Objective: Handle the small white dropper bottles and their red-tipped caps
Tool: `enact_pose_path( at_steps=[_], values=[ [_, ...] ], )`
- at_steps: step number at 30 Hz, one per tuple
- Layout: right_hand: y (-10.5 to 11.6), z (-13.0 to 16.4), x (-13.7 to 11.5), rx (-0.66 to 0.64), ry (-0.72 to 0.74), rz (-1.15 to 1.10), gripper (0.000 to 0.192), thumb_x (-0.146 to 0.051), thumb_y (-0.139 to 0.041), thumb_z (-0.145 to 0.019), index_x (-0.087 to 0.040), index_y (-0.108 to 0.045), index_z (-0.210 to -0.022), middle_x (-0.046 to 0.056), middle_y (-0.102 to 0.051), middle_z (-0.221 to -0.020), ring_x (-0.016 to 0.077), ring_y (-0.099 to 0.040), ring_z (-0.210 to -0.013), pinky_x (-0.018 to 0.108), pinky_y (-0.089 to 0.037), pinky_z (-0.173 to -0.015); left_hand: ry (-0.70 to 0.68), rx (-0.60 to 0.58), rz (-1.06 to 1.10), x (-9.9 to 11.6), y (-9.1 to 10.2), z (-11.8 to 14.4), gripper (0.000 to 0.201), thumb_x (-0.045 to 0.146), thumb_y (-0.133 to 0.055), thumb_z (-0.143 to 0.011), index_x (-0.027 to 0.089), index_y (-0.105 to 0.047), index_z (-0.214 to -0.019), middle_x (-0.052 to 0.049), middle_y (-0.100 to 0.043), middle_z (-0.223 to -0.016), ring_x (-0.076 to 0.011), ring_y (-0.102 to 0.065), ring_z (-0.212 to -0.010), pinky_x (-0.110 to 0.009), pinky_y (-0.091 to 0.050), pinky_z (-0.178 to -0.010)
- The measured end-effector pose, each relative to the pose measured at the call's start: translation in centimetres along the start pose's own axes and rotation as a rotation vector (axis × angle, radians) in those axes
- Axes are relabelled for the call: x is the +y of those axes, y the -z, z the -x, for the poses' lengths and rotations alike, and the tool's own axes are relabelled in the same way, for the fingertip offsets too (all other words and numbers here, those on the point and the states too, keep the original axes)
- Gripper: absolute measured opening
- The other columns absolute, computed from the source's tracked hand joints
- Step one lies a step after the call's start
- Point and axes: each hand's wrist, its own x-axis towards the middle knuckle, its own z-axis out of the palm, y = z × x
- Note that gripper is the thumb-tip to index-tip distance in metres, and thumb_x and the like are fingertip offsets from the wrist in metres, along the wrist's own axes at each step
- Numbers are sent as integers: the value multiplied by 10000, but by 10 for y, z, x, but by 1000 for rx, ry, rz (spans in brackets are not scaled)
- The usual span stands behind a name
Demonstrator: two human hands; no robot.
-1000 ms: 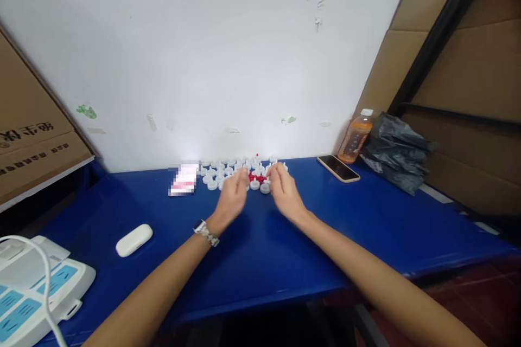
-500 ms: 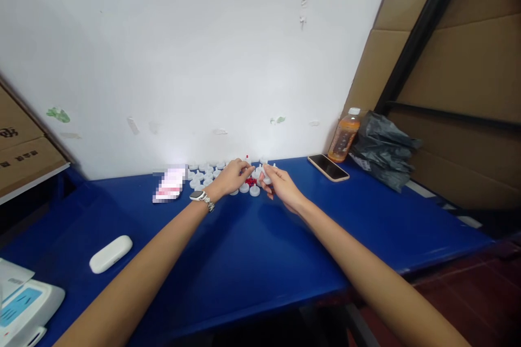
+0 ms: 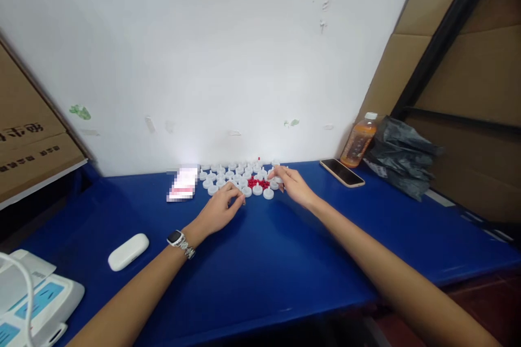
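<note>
Many white nozzle caps [image 3: 257, 190], round with a pointed spout, stand in a cluster along the wall on the blue table. Among them lies a small heap of little red tips [image 3: 259, 182]. My right hand [image 3: 293, 185] is at the cluster's right edge, its thumb and fingers closed on a white nozzle cap that they partly hide. My left hand [image 3: 223, 207], with a watch on the wrist, is just in front of the caps. Its fingers are curled and pinched together; whatever they hold, if anything, is hidden. One cap at the back carries a red tip [image 3: 259, 159].
A phone [image 3: 342, 173], an orange drink bottle [image 3: 359, 141] and a black plastic bag [image 3: 405, 157] lie at the right. On the left are a white oval case [image 3: 128, 252], a blurred-out pink and white item [image 3: 183, 183] and a white device [image 3: 52, 301]. Cardboard stands on both sides.
My left hand has drawn back from the red tips toward me. The right hand stays by the cluster's right edge with the cap. The whole view has shifted slightly.
</note>
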Motion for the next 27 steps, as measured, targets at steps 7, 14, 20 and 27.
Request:
enact_pose_path(
  at_steps=[7, 14, 20, 27],
  values=[
    [-20, -48, -17, -32, 203, 394, 412, -447, -448, -944, -182, -761, -902, 16, -516, -732, 163, -512, -783, 282, -412, -810, -11, -25, -8, -2, -1, 1, 339, 406, -407, -990, 205, -628, -829, -34, -564, -937, -157, -561, -812, -295, -461, -727],
    [-68, -107, -29, -193, 210, 493, 259, -269, -551, -866, -116, -760, -881, 14, -649, -665, 120, -511, -616, 240, -372, -620, 27, 5, -12, -10, 10, 5, 376, 433, -389, -988, 199, -633, -825, -41, -569, -918, -157, -553, -743, -304, -458, -679],
    [-101, -150, -24, -165, 194, 688, 184, -134, -594, -800, -108, -738, -912, 80, -739, -850, 145, -634, -752, 218, -445, -703, 46, -5, -25, -21, 8, 4, 395, 453, -395, -979, 197, -647, -815, -38, -572, -883, -153, -547, -706, -313, -450, -675],
    [-122, -169, -11, -265, 194, 767, 182, -73, -599, -744, -108, -757, -826, 108, -753, -858, 172, -663, -789, 227, -469, -755, 65, -41, -86, -18, 6, 4, 370, 468, -411, -967, 215, -644, -834, -32, -582, -890, -160, -543, -704, -304, -421, -623]
  ],
)
